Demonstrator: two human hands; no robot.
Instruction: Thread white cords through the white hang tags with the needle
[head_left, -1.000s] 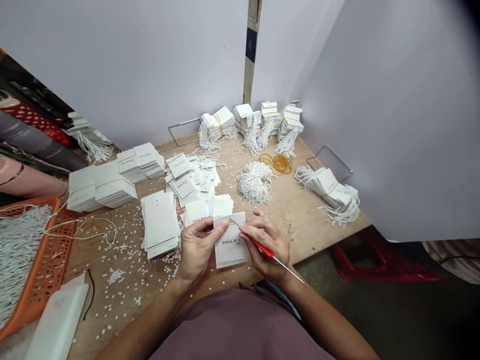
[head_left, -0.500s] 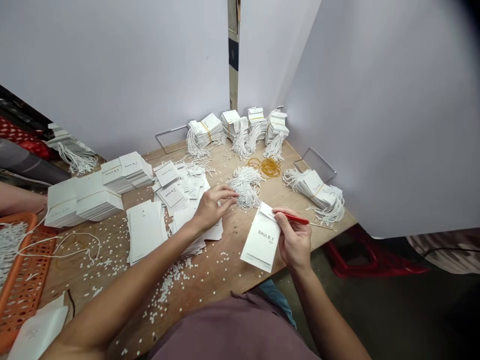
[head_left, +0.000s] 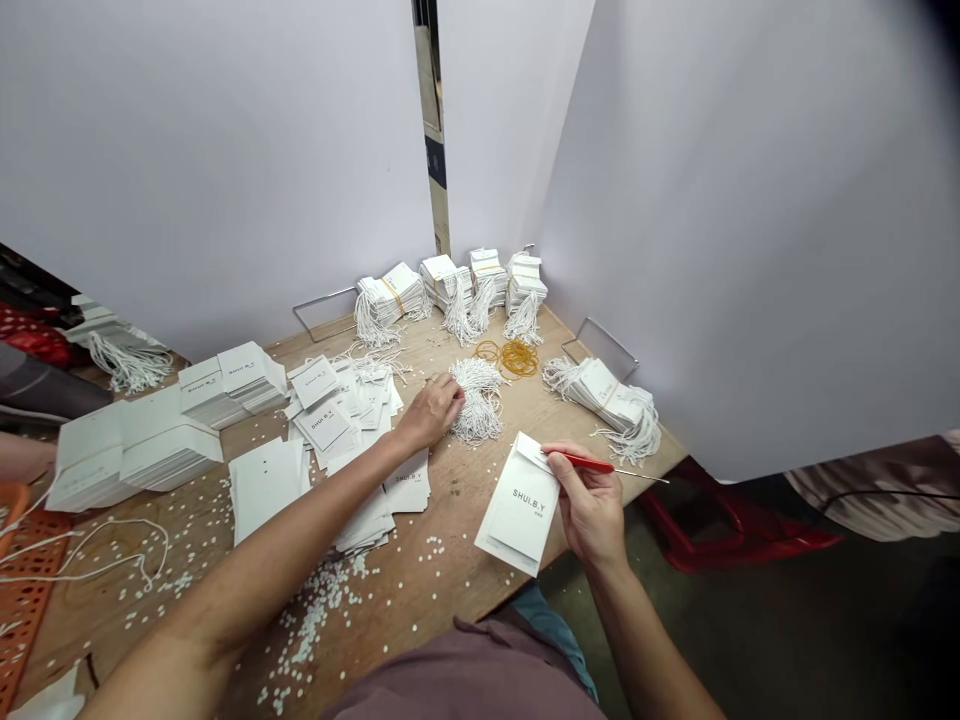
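My left hand (head_left: 433,412) reaches to the near-left edge of a pile of white strings (head_left: 478,398), its fingers drawn together against the loops. Whether a string is pinched between them cannot be made out. In my right hand (head_left: 592,505) are a white hang tag (head_left: 517,505) printed SHUI.B.Y and a red-handled hook tool (head_left: 585,460). The tag's top is folded over, and its face is turned toward me. The tool's thin metal shaft points right, away from the tag.
Loose tags (head_left: 330,425) and blank white cards (head_left: 266,485) lie left of my hand. Banded tag stacks (head_left: 169,455) stand further left. Strung bundles (head_left: 388,300) line the back, with rubber bands (head_left: 519,357) in front. Metal brackets (head_left: 607,342) and grey panels (head_left: 247,160) border the table.
My left hand's spread fingers have closed together at the string pile. The right hand keeps the tag and tool nearly still. The whole view has shifted slightly.
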